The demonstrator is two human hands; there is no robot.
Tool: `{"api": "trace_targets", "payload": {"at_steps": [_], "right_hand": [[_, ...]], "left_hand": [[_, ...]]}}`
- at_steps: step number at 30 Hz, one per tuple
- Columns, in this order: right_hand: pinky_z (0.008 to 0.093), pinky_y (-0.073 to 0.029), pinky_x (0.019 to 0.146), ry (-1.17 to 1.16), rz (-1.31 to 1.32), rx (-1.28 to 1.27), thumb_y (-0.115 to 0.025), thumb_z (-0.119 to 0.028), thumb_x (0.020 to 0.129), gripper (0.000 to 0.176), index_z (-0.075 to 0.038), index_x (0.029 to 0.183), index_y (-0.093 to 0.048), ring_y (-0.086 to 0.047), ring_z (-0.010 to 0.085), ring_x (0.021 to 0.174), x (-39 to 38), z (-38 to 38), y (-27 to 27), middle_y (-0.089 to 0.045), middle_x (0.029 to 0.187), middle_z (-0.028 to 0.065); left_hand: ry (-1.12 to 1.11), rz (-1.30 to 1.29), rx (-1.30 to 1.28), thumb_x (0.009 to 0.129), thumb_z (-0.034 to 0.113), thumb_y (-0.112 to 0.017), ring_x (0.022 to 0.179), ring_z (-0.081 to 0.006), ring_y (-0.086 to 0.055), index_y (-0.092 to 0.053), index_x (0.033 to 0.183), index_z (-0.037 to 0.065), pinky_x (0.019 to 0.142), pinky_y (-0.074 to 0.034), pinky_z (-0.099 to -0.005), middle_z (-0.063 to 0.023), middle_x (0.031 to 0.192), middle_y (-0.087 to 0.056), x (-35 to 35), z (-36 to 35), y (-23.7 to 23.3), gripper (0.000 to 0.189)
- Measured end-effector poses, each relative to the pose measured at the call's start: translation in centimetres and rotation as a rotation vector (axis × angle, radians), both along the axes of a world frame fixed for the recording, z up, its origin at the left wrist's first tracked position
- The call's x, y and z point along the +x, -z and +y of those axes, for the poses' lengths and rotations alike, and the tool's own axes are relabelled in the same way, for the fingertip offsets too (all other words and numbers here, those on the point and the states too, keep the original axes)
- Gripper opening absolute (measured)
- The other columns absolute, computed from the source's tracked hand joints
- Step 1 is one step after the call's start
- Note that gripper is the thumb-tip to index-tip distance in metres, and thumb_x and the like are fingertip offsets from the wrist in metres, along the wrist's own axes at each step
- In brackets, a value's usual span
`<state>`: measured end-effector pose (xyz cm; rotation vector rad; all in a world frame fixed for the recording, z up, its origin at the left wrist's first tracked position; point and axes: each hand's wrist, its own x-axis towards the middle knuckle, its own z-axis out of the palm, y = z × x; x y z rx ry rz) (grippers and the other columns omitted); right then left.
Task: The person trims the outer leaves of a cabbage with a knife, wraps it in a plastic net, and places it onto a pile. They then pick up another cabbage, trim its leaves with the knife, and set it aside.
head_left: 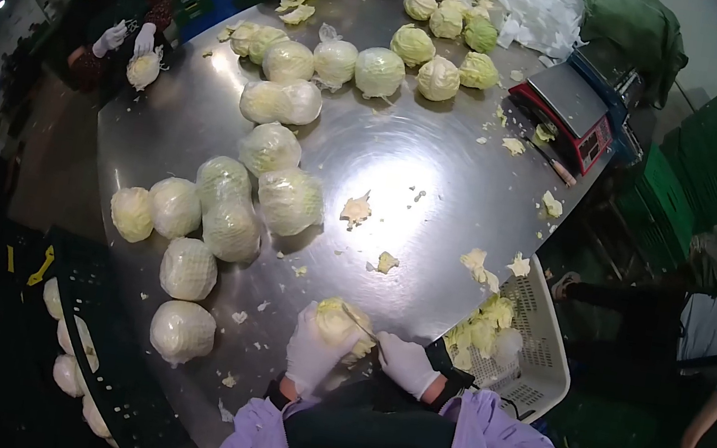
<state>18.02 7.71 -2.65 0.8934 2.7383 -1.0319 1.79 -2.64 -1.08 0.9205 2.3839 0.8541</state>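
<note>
**Grip Status: Both Sides Engaged**

We are cupping a cabbage [333,319] in the gloved left hand [320,354], its fingers spreading partly open around the side. We are closing the gloved right hand [408,365] around a knife [358,321], its blade touching the cabbage's top. We are keeping the cabbage at the near edge of the metal table [440,171], left of a white basket [552,369] containing loose leaves [479,333]. Wrapped cabbages [182,332] are resting farther left.

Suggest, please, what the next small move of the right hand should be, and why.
Probably a short, careful stroke with the right hand: its knife lies across the cabbage, which the left hand holds steady.
</note>
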Motion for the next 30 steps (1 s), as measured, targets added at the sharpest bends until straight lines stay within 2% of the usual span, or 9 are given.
{"api": "trace_targets", "payload": {"at_steps": [5, 12, 14, 16, 17, 20, 24, 25, 30], "right_hand": [[0.0483, -0.051, 0.058, -0.073, -0.056, -0.087, -0.048, -0.016, 0.090, 0.012, -0.005, 0.096, -0.048, -0.062, 0.0390, 0.063, 0.9, -0.2, -1.9, -0.062, 0.077, 0.0169], [0.0467, -0.052, 0.056, -0.110, 0.024, 0.148, -0.049, -0.015, 0.088, 0.014, -0.003, 0.092, -0.054, -0.064, 0.0373, 0.062, -2.5, 2.6, 8.1, -0.064, 0.078, 0.0198], [0.0459, -0.052, 0.062, -0.154, -0.088, 0.071, -0.048, -0.018, 0.090, 0.019, -0.004, 0.095, -0.059, -0.065, 0.0375, 0.069, -3.4, 3.8, 6.2, -0.065, 0.082, 0.0200], [0.0447, -0.051, 0.068, 0.068, 0.220, -0.065, -0.049, -0.023, 0.092, 0.022, -0.005, 0.100, -0.061, -0.064, 0.0369, 0.078, -2.3, 4.0, 5.1, -0.066, 0.086, 0.0183], [0.0439, -0.050, 0.072, 0.109, 0.223, -0.114, -0.051, -0.027, 0.093, 0.025, -0.007, 0.105, -0.060, -0.063, 0.0364, 0.084, -1.8, 4.0, 3.9, -0.066, 0.089, 0.0163], [0.0442, -0.049, 0.070, 0.018, 0.387, -0.144, -0.053, -0.028, 0.093, 0.027, -0.006, 0.105, -0.061, -0.062, 0.0377, 0.083, -1.7, 2.0, 2.3, -0.066, 0.087, 0.0161], [0.0414, -0.052, 0.075, 0.004, 0.437, -0.129, -0.052, -0.029, 0.094, 0.044, -0.007, 0.132, -0.047, -0.064, 0.0359, 0.090, -4.1, -1.2, -0.6, -0.059, 0.120, 0.0172], [0.0424, -0.053, 0.078, -0.043, 0.374, -0.148, -0.051, -0.032, 0.095, 0.053, -0.009, 0.140, -0.037, -0.064, 0.0359, 0.095, -4.4, -1.3, -0.8, -0.050, 0.134, 0.0205], [0.0408, -0.054, 0.063, -0.103, 0.187, 0.055, -0.050, -0.035, 0.095, 0.047, -0.011, 0.135, -0.043, -0.066, 0.0325, 0.078, -5.9, -1.3, -0.6, -0.059, 0.113, 0.0189]], "left_hand": [[-0.020, -0.036, 0.010, 0.069, 0.046, -0.077, 0.100, -0.0398, -0.060, -0.046, 0.127, 0.002, 0.085, -0.050, -0.0453, -0.0194, 0.116, -0.057, -1.2, 0.1, 0.4, 0.079], [0.115, -0.023, -0.032, 0.068, 0.044, -0.078, 0.106, -0.0388, -0.057, -0.043, 0.129, 0.001, 0.088, -0.049, -0.0434, -0.0209, 0.120, -0.054, -1.0, 0.6, -0.8, 0.082], [0.163, 0.005, 0.019, 0.069, 0.041, -0.079, 0.111, -0.0373, -0.055, -0.041, 0.131, 0.000, 0.092, -0.047, -0.0431, -0.0217, 0.124, -0.051, -1.9, -1.3, 0.6, 0.084], [0.210, -0.279, 0.280, 0.075, 0.026, -0.077, 0.119, -0.0295, -0.051, -0.031, 0.138, -0.003, 0.098, -0.045, -0.0376, -0.0200, 0.130, -0.047, -4.1, -5.2, 4.1, 0.084], [0.053, -0.808, 0.377, 0.081, 0.012, -0.072, 0.119, -0.0236, -0.050, -0.021, 0.143, -0.004, 0.100, -0.044, -0.0341, -0.0175, 0.134, -0.044, -3.7, -5.5, 0.5, 0.082], [-0.228, -0.881, 0.425, 0.085, 0.010, -0.067, 0.117, -0.0212, -0.050, -0.021, 0.141, -0.006, 0.098, -0.045, -0.0336, -0.0154, 0.133, -0.045, -2.6, -7.1, 0.7, 0.074], [-0.335, -0.663, 0.331, 0.083, 0.015, -0.072, 0.110, -0.0198, -0.055, -0.038, 0.132, -0.004, 0.093, -0.047, -0.0317, -0.0149, 0.123, -0.054, -2.2, -6.9, 3.4, 0.063], [-0.334, -0.665, 0.334, 0.083, 0.015, -0.072, 0.110, -0.0198, -0.055, -0.038, 0.132, -0.004, 0.093, -0.047, -0.0317, -0.0149, 0.123, -0.054, -2.1, -6.6, 3.1, 0.063], [-0.256, -0.420, 0.235, 0.076, 0.027, -0.078, 0.104, -0.0237, -0.061, -0.047, 0.125, -0.003, 0.088, -0.049, -0.0335, -0.0182, 0.112, -0.061, -1.9, -5.7, 2.2, 0.065]]}}
